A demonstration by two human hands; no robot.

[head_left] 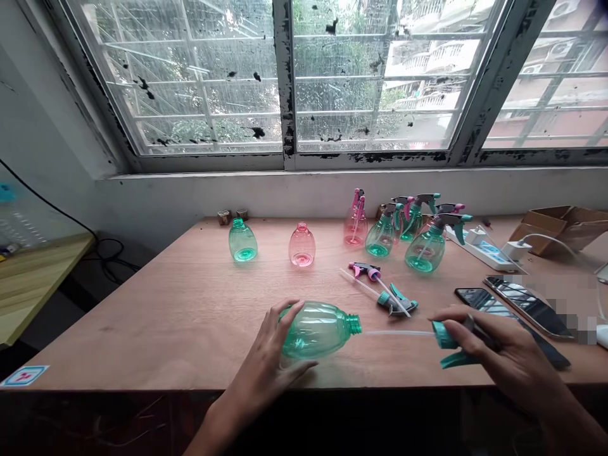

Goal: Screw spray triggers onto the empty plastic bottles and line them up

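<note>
Left hand [266,361]: fingers and thumb wrapped about the base end of a clear green spray bottle [318,329], holding it on its side above the near edge of the bench [156,316].
Right hand [503,351]: gripping a teal trigger head [445,335] by its body, the trigger turned downward.
Green bottle's mouth: uncapped, facing the right hand.
Dip tube [401,333]: reaching straight from the trigger head toward the left hand, its tip at the bottle's mouth; whether it has entered cannot be told.
Loose heads: a pink-and-black trigger head [365,271] and a teal-and-grey trigger head [399,303], lying with crossed tubes beyond the gap between the hands.
Headless bottles: an upright green bottle [242,243] beyond the left hand and to its left; an upright pink bottle [302,246] straight beyond that hand.
Fitted bottles: a cluster of pink and green spray bottles [425,250], standing beyond the right hand, slightly to its left.
Smartphones [527,305]: two, lying just beyond the right hand.
Power strip [491,253]: farther beyond the right hand.
</note>
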